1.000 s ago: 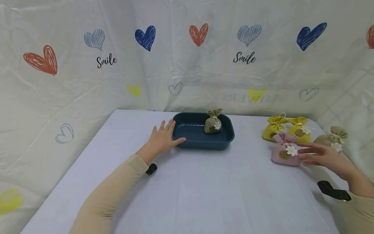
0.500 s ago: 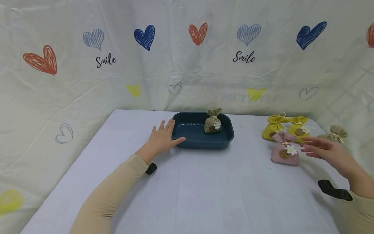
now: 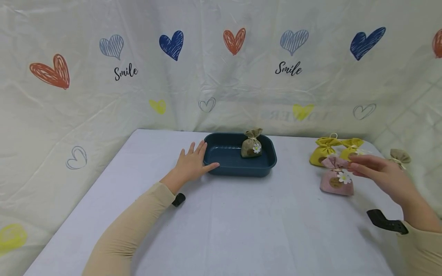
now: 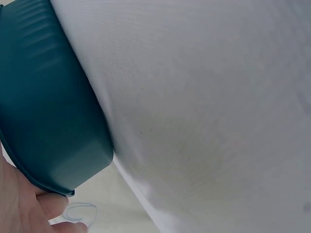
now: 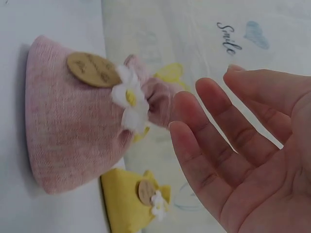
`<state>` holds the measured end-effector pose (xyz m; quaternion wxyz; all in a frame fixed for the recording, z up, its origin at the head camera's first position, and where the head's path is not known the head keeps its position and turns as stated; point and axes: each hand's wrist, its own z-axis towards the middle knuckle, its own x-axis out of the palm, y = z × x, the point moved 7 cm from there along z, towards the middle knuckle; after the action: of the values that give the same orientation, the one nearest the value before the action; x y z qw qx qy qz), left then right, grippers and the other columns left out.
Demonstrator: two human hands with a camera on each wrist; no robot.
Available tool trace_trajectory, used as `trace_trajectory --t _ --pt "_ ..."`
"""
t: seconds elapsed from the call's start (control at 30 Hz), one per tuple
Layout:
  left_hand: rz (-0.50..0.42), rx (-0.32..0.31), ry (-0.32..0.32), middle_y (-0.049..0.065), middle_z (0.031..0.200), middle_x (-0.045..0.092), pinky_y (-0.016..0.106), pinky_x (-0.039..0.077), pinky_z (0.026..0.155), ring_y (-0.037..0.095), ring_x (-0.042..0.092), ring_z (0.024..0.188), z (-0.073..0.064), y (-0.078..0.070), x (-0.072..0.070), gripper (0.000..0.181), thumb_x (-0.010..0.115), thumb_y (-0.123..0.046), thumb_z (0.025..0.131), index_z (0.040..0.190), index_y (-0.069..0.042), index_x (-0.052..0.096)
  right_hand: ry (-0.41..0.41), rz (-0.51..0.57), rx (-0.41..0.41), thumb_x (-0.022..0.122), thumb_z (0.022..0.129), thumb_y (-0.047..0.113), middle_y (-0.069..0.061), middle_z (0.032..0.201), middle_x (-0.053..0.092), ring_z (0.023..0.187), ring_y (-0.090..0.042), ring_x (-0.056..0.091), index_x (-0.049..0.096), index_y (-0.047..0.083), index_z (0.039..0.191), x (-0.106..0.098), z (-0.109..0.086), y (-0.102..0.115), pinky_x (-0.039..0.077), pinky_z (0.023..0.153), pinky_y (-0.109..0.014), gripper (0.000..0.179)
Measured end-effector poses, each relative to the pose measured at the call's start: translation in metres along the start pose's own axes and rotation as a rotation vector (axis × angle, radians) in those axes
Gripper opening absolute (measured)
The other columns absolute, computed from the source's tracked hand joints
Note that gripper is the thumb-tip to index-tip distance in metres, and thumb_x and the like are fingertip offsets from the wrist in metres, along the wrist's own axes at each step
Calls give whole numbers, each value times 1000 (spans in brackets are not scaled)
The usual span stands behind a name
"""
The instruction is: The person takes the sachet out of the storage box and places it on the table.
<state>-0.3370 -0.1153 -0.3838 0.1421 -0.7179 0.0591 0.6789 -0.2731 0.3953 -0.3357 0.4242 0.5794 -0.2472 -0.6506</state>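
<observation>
My left hand rests with spread fingers against the left end of a dark blue rectangular basin; in the left wrist view its fingers touch the basin's rim. Inside the basin, toward the right, a brown drawstring pouch stands upright. My right hand hovers at the right of a pink drawstring pouch, level with its tied neck. In the right wrist view the loosely bent fingers hold nothing. The pink pouch carries a round tag and a white flower.
Two yellow pouches stand behind the pink one. Behind my right hand, another brown pouch is mostly hidden. A white cloth covers the table, and a curtain printed with hearts hangs along its back edge.
My right hand first drew back and up from beside the pink pouch's body, then moved left to the pouch's neck. The left hand, basin and pouches have stayed in place.
</observation>
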Motion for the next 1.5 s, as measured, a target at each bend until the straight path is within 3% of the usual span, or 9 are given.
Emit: trace_trajectory --t 0.23,0.37,0.5,0.77,0.9,1.13,1.37,1.5 --pt "-6 1 -3 10 171 9 65 13 119 39 8 155 0 0 0 102 41 -75 98 165 -6 10 48 60 -71 59 102 -2 17 110 73 97 5 67 70 6 125 16 5 19 51 79 -11 27" --pt "-4 -2 -1 9 172 9 65 13 119 39 7 156 0 0 2 102 40 -76 97 166 -7 10 43 -56 -13 63 104 11 21 107 72 94 6 65 69 6 128 24 10 26 48 77 -10 25" --pt "-5 -7 -3 9 172 9 65 12 119 38 7 156 1 2 3 103 40 -77 97 166 -7 10 67 -98 4 64 104 18 19 107 72 94 5 65 69 10 127 36 19 35 49 77 -12 25" --pt "-10 0 -8 9 172 10 65 13 119 39 8 156 1 2 2 102 41 -76 97 165 -6 11 161 40 -56 63 104 11 15 112 72 100 0 69 68 6 127 71 42 51 52 84 -15 24" --pt "-9 -3 -4 9 172 9 65 13 119 39 7 156 0 1 2 102 41 -76 97 166 -7 11 191 70 -34 63 105 16 8 114 72 101 -3 69 64 1 130 82 50 56 54 86 -19 29" --pt "-11 1 -4 9 172 8 65 13 119 38 6 156 0 0 1 103 41 -77 97 166 -7 10 186 -10 -32 62 105 22 -15 124 69 101 -2 68 60 -5 134 96 61 69 53 86 -16 40" --pt "-15 -4 6 9 172 8 65 12 119 37 4 156 0 1 2 103 41 -77 97 166 -7 10 153 101 -72 63 104 14 -5 118 73 99 -2 69 62 -10 130 115 72 77 54 86 -19 36" --pt "-8 -1 3 9 172 8 65 13 119 38 5 156 0 1 2 103 40 -77 97 166 -7 10 123 88 -110 62 104 12 -17 120 71 97 0 69 65 -11 128 127 79 82 55 85 -19 33"
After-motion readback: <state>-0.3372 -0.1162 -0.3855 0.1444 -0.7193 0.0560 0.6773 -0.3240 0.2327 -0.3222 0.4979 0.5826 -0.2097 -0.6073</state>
